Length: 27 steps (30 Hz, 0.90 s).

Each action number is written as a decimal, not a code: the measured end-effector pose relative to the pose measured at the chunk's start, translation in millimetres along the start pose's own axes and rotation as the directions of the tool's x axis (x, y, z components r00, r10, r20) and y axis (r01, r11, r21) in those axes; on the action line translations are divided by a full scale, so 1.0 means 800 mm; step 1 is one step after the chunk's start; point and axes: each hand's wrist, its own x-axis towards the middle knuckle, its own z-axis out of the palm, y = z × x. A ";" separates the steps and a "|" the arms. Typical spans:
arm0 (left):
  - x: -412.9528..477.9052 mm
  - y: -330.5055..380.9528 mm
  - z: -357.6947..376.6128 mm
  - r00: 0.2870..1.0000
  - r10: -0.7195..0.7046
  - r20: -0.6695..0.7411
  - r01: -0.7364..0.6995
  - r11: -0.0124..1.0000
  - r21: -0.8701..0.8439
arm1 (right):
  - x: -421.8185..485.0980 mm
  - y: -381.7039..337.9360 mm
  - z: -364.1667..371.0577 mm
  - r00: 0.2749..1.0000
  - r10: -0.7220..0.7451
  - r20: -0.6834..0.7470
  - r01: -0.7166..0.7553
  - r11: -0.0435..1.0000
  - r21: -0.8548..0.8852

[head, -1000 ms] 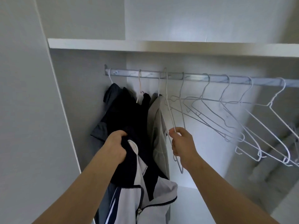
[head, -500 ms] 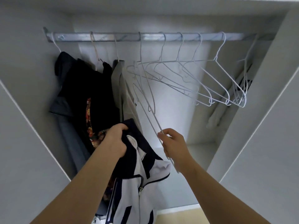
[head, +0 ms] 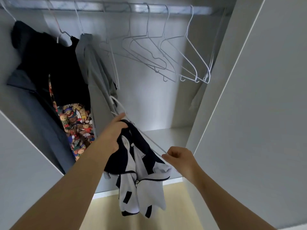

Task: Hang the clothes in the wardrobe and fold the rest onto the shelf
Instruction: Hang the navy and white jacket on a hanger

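Head cam: L grip (head: 114, 133) is curled round the collar of the navy-white zip jacket (head: 141, 185), which hangs below it. R grip (head: 181, 159) pinches one end of a white wire hanger (head: 157, 145), off the rail (head: 116, 7). The hanger slants up-left twd L grip. Empty hangers (head: 166, 63) hang above R grip, w/ hung clothes (head: 49, 63) up-left of L grip.

A navy-and-white zip jacket (head: 142, 163) hangs crumpled from the left hand (head: 113, 131), which grips its collar. A white wire hanger (head: 154, 143) slants beside the collar, hook uppermost, its lower end pinched by the right hand (head: 181, 158). Dark and grey clothes (head: 54, 67) hang at the rail's (head: 116, 7) left end, and bare hangers (head: 166, 52) hang toward its right.
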 end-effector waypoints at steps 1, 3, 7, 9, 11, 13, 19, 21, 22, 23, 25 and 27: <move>-0.008 -0.005 0.004 1.000 -0.004 0.024 0.002 0.999 0.049 | -0.005 0.007 -0.005 1.000 0.007 0.010 -0.007 1.000 0.000; -0.020 -0.017 0.012 0.999 -0.006 0.050 -0.002 0.988 0.151 | -0.014 0.019 -0.013 1.000 0.004 0.019 -0.004 1.000 -0.025; -0.038 -0.039 0.030 0.998 0.004 0.067 -0.022 0.964 0.266 | -0.033 0.044 -0.026 1.000 -0.018 0.017 0.019 0.998 -0.053; -0.043 -0.047 0.039 0.997 0.002 0.074 -0.024 0.954 0.300 | -0.041 0.056 -0.032 1.000 -0.009 0.002 0.009 1.000 -0.028; -0.042 -0.052 0.042 0.997 0.023 0.069 -0.046 0.937 0.345 | -0.044 0.065 -0.038 1.000 0.000 -0.002 0.000 1.000 -0.012; -0.041 -0.055 0.042 0.997 0.059 0.053 -0.075 0.906 0.416 | -0.048 0.071 -0.044 1.000 -0.001 0.011 0.002 1.000 -0.026; -0.041 -0.062 0.052 0.981 0.185 0.063 -0.184 0.761 0.622 | -0.041 0.064 -0.055 0.999 0.027 -0.026 -0.032 0.980 -0.197; -0.048 -0.067 0.065 0.972 0.176 0.153 -0.233 0.701 0.675 | -0.035 0.044 -0.047 1.000 0.012 0.029 -0.007 0.988 -0.155; -0.053 -0.069 0.070 0.966 0.175 0.192 -0.259 0.667 0.698 | -0.033 0.032 -0.040 0.997 -0.003 0.074 0.010 0.995 -0.097; -0.055 -0.072 0.073 0.958 0.174 0.229 -0.287 0.639 0.714 | -0.031 0.021 -0.031 0.993 -0.020 0.112 0.020 1.000 -0.001; -0.057 -0.076 0.072 0.942 0.170 0.288 -0.330 0.615 0.716 | -0.027 0.001 -0.015 0.995 -0.032 0.098 0.012 0.980 0.199; -0.053 -0.076 0.063 0.937 0.178 0.300 -0.342 0.639 0.689 | -0.022 -0.007 -0.011 0.999 0.021 -0.033 -0.012 0.965 0.262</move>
